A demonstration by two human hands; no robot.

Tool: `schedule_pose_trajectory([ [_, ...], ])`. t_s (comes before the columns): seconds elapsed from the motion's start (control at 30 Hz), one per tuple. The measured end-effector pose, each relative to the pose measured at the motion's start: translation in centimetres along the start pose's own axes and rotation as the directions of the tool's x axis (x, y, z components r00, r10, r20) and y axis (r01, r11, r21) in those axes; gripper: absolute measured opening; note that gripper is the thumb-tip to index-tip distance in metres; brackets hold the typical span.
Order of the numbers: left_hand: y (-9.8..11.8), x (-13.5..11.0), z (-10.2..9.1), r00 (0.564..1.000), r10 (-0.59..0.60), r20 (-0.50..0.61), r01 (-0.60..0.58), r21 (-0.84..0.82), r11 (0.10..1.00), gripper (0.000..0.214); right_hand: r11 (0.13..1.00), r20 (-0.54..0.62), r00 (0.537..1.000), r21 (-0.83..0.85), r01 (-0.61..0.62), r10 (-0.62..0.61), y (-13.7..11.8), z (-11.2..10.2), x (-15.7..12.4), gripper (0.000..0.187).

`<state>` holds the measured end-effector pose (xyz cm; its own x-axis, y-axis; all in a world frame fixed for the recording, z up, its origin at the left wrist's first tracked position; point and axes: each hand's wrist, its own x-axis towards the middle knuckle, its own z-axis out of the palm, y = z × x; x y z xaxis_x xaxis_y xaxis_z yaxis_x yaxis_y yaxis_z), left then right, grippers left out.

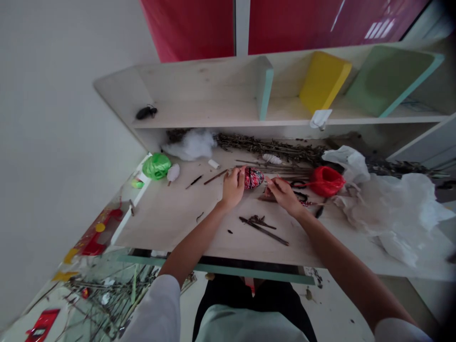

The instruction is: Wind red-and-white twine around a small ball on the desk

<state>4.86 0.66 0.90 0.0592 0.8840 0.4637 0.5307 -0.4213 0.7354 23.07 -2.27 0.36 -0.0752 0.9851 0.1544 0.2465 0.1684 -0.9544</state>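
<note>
My left hand (233, 187) is closed round the left side of an egg-shaped bundle (254, 178) wrapped in red, black and white strands. Just right of the bundle, my right hand (283, 192) has its fingers pinched together; what is between them is too small to make out. From that hand's side a thin red strand leads to a roll of red plastic twine (327, 181). Black scissor handles (300, 195) lie beside my right hand, partly hidden by it. Dark broken sticks (265, 230) rest on the desk below the hands.
At the left lie green twine (156, 166), a white wrapped ball on a stick (173, 173) and white fluff (194, 145). Dry twigs (270, 146) line the back under a shelf (206, 114). Crumpled white plastic (402, 204) covers the right side. Sticks (110, 289) litter the floor.
</note>
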Motion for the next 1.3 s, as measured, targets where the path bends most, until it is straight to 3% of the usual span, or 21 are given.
schedule_pose_trajectory([
  [0.6, -0.5, -0.5, 1.1, 0.985, -0.133, 0.112, 0.161, -0.291, 0.943, 0.048, 0.99, -0.177, 0.975, -0.072, 0.121, -0.132, -0.8, 0.0, -0.3, 0.048],
  [0.83, -0.2, -0.4, 1.2, 0.982, -0.178, 0.06, 0.188, -0.338, 0.922, 0.053, 0.993, -0.223, 0.969, -0.055, 0.1, -0.11, -0.7, -0.3, 0.2, 0.053],
  [1.17, 1.3, -0.1, 0.2, 0.978, -0.206, -0.044, 0.173, -0.384, 0.907, 0.038, 0.994, -0.194, 0.976, 0.013, 0.106, -0.101, -0.5, -0.3, 0.0, 0.049],
  [1.3, 1.1, -0.2, 0.1, 0.985, -0.17, -0.036, 0.145, -0.368, 0.918, 0.034, 0.992, -0.182, 0.98, 0.086, 0.097, -0.08, -0.4, -0.3, 0.2, 0.047],
])
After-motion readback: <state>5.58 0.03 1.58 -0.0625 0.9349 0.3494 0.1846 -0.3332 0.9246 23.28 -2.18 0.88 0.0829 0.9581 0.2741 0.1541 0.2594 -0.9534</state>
